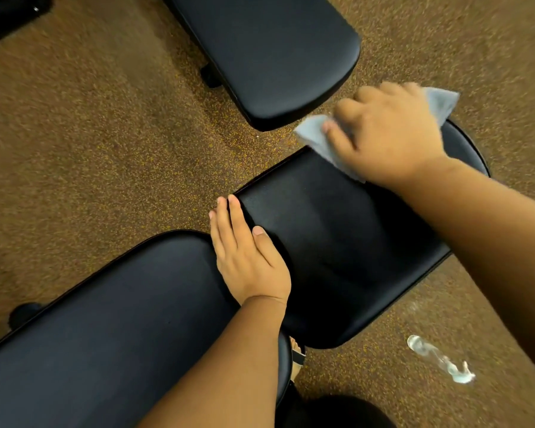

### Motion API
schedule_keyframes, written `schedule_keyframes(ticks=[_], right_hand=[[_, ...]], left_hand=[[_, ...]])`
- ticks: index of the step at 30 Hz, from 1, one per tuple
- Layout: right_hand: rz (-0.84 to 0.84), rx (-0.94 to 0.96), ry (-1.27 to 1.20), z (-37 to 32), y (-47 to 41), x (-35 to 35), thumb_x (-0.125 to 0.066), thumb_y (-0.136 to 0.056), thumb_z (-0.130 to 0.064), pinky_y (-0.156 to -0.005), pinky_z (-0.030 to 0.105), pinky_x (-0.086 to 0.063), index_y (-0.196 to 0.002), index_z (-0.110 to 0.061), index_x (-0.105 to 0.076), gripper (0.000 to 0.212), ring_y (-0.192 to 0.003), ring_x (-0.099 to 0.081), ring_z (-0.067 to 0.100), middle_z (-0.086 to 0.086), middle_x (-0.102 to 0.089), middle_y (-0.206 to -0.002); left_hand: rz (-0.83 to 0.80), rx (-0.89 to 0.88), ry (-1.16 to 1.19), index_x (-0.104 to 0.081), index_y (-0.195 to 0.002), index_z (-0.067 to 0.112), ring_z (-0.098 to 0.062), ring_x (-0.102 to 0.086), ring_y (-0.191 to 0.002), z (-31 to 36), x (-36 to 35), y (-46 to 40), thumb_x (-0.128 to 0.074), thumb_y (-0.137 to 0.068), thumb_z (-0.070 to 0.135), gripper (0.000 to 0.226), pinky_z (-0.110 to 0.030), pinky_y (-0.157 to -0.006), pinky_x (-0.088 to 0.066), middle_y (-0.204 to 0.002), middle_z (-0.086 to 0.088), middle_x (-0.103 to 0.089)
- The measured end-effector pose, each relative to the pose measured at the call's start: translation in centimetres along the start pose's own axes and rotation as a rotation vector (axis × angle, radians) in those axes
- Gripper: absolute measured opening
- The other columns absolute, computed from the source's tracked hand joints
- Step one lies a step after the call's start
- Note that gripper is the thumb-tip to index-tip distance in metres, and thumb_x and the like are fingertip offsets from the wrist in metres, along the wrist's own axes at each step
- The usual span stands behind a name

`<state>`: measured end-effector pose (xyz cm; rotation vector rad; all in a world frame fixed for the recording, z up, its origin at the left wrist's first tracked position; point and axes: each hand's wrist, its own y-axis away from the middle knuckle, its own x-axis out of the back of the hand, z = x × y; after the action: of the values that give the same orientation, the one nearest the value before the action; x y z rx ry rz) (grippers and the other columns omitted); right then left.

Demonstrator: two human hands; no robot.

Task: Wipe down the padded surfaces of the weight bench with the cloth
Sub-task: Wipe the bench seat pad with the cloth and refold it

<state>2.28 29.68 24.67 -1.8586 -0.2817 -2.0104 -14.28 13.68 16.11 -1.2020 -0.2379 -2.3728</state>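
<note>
The weight bench has a black seat pad (337, 242) in the middle of the view and a long black back pad (105, 329) at the lower left. My right hand (389, 134) presses a grey cloth (314, 131) onto the far end of the seat pad, its fingers curled over the cloth, and it is motion-blurred. A second corner of the cloth sticks out behind the hand. My left hand (244, 251) rests flat with straight fingers where the two pads meet.
Another black padded bench (269, 54) lies at the top centre, with a wheel beside it. A clear spray bottle (439, 358) lies on the brown speckled floor (105, 149) at the lower right. A sandalled foot (297, 353) shows beneath the seat pad.
</note>
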Motion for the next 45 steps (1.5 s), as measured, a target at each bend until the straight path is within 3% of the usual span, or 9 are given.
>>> schedule_keyframes(ticks=[5,9,13,19,24,28,38,42,45], right_hand=[[0.003,-0.288,0.035,-3.5,0.3,-0.5,-0.037,-0.095,-0.04,-0.107,0.053,-0.028,-0.095,-0.012,-0.068,0.042,-0.101,-0.053,0.039,0.018,-0.06,-0.097],[-0.084,0.01,-0.011,-6.9,3.2,-1.0,-0.031,-0.1,-0.041,-0.116,0.055,-0.015,-0.123,-0.014,-0.061,0.046,-0.133,-0.04,0.04,0.017,-0.056,-0.131],[-0.139,0.164,0.028,-3.7,3.7,-0.4,-0.03,-0.099,-0.049,-0.117,0.055,-0.013,-0.14,-0.017,-0.049,0.055,-0.139,-0.034,0.037,0.013,-0.047,-0.144],[-0.092,-0.306,0.0,-3.1,2.7,0.1,-0.028,-0.099,-0.045,-0.117,0.06,-0.008,-0.139,-0.015,-0.047,0.053,-0.144,-0.023,0.039,0.015,-0.039,-0.15],[-0.115,-0.145,-0.088,-9.6,10.0,-0.2,-0.039,-0.101,-0.039,-0.118,0.059,-0.008,-0.15,-0.018,-0.035,0.053,-0.148,-0.014,0.038,0.012,-0.024,-0.159],[-0.139,-0.123,-0.081,-7.8,12.2,0.4,-0.04,-0.101,-0.041,-0.119,0.055,-0.01,-0.151,-0.022,-0.033,0.054,-0.148,-0.016,0.033,0.008,-0.025,-0.159],[-0.122,-0.31,-0.077,-0.5,1.5,0.1,-0.028,-0.099,-0.044,-0.116,0.057,-0.014,-0.136,-0.017,-0.052,0.052,-0.141,-0.031,0.038,0.011,-0.046,-0.146],[-0.102,-0.291,-0.097,-2.4,6.9,0.7,-0.028,-0.103,-0.041,-0.12,0.054,-0.007,-0.151,-0.016,-0.031,0.054,-0.148,-0.013,0.038,0.013,-0.024,-0.159],[-0.136,-0.304,-0.114,-3.7,13.2,1.1,-0.034,-0.103,-0.039,-0.12,0.053,-0.007,-0.153,-0.017,-0.027,0.055,-0.149,-0.009,0.036,0.011,-0.019,-0.161]], left_hand=[[0.004,0.009,-0.001,-0.032,-0.152,0.012,-0.024,-0.021,-0.147,0.0,0.1,0.0,-0.029,-0.097,0.023,0.055,-0.031,-0.121,-0.013,-0.159,-0.004,-0.029],[0.003,-0.011,0.012,-0.034,-0.15,0.009,-0.027,-0.022,-0.147,-0.1,0.1,-0.1,-0.03,-0.097,0.021,0.055,-0.037,-0.121,-0.016,-0.157,-0.008,-0.031],[-0.003,-0.007,0.015,-0.033,-0.15,0.009,-0.029,-0.023,-0.146,-0.2,0.0,-0.1,-0.03,-0.097,0.022,0.055,-0.041,-0.12,-0.02,-0.157,-0.008,-0.031],[0.001,-0.019,0.01,-0.033,-0.15,0.009,-0.03,-0.024,-0.146,-0.2,0.0,-0.2,-0.029,-0.099,0.023,0.054,-0.04,-0.12,-0.019,-0.157,-0.009,-0.031],[-0.003,-0.021,0.029,-0.035,-0.149,0.006,-0.031,-0.026,-0.145,-0.2,0.0,-0.2,-0.029,-0.097,0.021,0.054,-0.039,-0.12,-0.018,-0.156,-0.011,-0.032],[0.001,-0.007,0.025,-0.034,-0.149,0.007,-0.03,-0.024,-0.146,0.0,-0.1,-0.1,-0.032,-0.097,0.019,0.054,-0.034,-0.121,-0.014,-0.157,-0.011,-0.031],[-0.004,0.044,-0.011,-0.029,-0.152,0.014,-0.024,-0.018,-0.148,0.5,0.4,0.1,-0.028,-0.098,0.024,0.055,-0.014,-0.115,-0.002,-0.16,-0.002,-0.026],[-0.065,0.098,-0.077,-0.026,-0.154,0.021,-0.021,-0.016,-0.149,1.2,0.8,0.2,-0.023,-0.098,0.03,0.057,-0.045,-0.118,-0.019,-0.161,0.004,-0.021],[-0.117,0.143,-0.205,-0.021,-0.154,0.023,-0.019,-0.014,-0.15,2.0,1.1,0.2,-0.02,-0.098,0.032,0.058,-0.064,-0.113,-0.013,-0.163,0.003,-0.016]])
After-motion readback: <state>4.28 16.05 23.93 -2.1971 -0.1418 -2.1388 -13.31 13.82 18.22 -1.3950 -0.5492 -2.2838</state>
